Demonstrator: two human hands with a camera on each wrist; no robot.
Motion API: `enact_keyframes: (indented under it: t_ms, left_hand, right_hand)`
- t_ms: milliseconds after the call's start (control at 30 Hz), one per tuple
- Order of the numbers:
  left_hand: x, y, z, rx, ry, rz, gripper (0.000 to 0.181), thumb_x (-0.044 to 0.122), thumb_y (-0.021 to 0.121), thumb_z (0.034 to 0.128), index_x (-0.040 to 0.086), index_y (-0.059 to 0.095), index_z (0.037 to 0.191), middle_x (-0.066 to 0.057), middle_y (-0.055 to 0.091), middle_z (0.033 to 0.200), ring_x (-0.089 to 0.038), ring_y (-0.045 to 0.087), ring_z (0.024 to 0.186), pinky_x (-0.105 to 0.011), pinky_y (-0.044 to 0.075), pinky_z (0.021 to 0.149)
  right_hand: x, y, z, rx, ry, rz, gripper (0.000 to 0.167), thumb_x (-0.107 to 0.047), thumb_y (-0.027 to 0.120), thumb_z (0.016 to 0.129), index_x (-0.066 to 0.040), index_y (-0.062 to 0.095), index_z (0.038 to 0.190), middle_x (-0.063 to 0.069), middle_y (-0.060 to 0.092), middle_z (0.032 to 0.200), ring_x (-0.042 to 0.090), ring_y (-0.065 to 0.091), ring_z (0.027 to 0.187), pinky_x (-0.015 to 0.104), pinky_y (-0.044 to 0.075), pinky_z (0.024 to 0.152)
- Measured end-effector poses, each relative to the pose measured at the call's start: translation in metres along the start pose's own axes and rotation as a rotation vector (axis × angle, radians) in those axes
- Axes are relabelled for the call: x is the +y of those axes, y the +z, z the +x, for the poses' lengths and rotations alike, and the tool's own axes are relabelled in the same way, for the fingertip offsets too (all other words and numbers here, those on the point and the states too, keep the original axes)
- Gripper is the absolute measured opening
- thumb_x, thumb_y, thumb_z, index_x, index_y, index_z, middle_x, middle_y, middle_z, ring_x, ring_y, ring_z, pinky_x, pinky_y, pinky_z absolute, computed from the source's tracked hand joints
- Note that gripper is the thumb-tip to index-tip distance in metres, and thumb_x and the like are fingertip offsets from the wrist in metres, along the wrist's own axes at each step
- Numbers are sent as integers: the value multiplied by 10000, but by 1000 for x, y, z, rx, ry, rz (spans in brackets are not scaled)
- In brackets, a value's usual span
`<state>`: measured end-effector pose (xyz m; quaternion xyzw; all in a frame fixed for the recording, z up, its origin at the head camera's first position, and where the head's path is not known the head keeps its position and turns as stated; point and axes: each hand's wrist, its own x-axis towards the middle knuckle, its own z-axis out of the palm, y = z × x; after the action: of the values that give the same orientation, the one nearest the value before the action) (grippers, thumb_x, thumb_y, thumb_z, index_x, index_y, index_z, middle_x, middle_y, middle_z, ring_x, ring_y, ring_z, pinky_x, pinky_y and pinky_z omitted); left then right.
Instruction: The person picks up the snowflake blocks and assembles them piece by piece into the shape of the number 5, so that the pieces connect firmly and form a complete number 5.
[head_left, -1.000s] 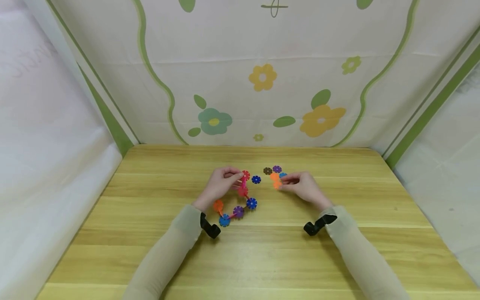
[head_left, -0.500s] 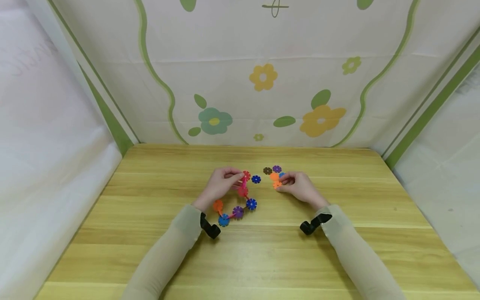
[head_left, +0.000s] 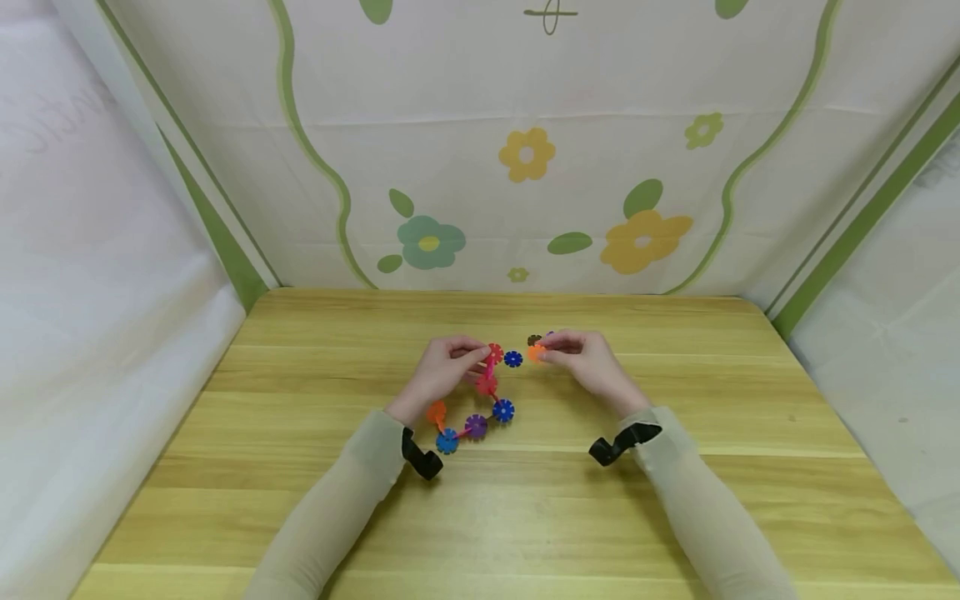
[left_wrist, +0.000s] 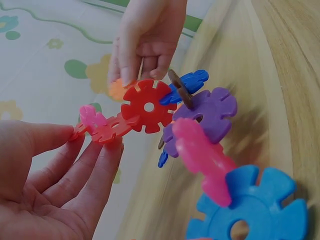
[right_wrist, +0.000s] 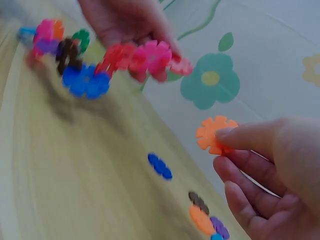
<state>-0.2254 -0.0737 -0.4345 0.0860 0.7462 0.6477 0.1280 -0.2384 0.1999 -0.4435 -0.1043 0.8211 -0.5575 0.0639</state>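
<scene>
My left hand pinches the red end of a chain of slotted flower-shaped plastic discs. Several colours are slotted together in it, among them a red disc, a purple disc, a pink disc and a light blue disc. The chain curves down from my fingers toward the wrist. Between thumb and fingers of my right hand is a single orange disc, held above the table and apart from the chain. The right hand covers part of the loose discs in the head view.
Loose on the wooden table lie a dark blue disc, a brown disc, another orange disc, a purple disc and a light blue one at the frame's edge. A printed cloth wall stands behind the table.
The right hand has picked up an orange disc from the loose group and moved left with it toward the chain. My left hand has stayed nearly still.
</scene>
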Motion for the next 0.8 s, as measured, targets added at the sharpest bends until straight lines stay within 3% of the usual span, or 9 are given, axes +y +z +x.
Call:
enact_keyframes:
  t_ms: [333,467,633,800]
  left_hand:
    - [0,3,-3,19,2,-21,235,202,665,1018,6,722,1136,-123,733,1050,-308,716,944,-478,591,835]
    - [0,4,-2,24,-3,-20,224,198,672,1013,10,723,1124,-115,735,1040,-281,720,934,-449,599,819]
    - [-2,4,-2,24,5,-3,221,202,670,1014,11,725,1112,-113,737,1009,-268,719,910,-442,603,808]
    - [-3,5,-2,26,27,40,226,219,668,1017,19,735,1095,-106,742,972,-254,718,872,-402,611,760]
  right_hand:
    - [-9,17,12,-74,-70,231,219,-149,759,945,-17,743,1119,119,732,1074,477,632,1083,568,500,969]
    - [-9,23,14,-83,-102,239,201,-97,751,942,12,742,1110,120,730,1056,431,654,1043,603,487,962]
    - [-10,26,15,-81,-113,211,184,-126,769,932,-27,764,1088,96,736,1055,296,680,1009,588,489,960]
    - [-11,28,15,-76,-110,213,166,-125,782,919,-41,782,1063,93,745,1043,304,680,1010,589,483,969]
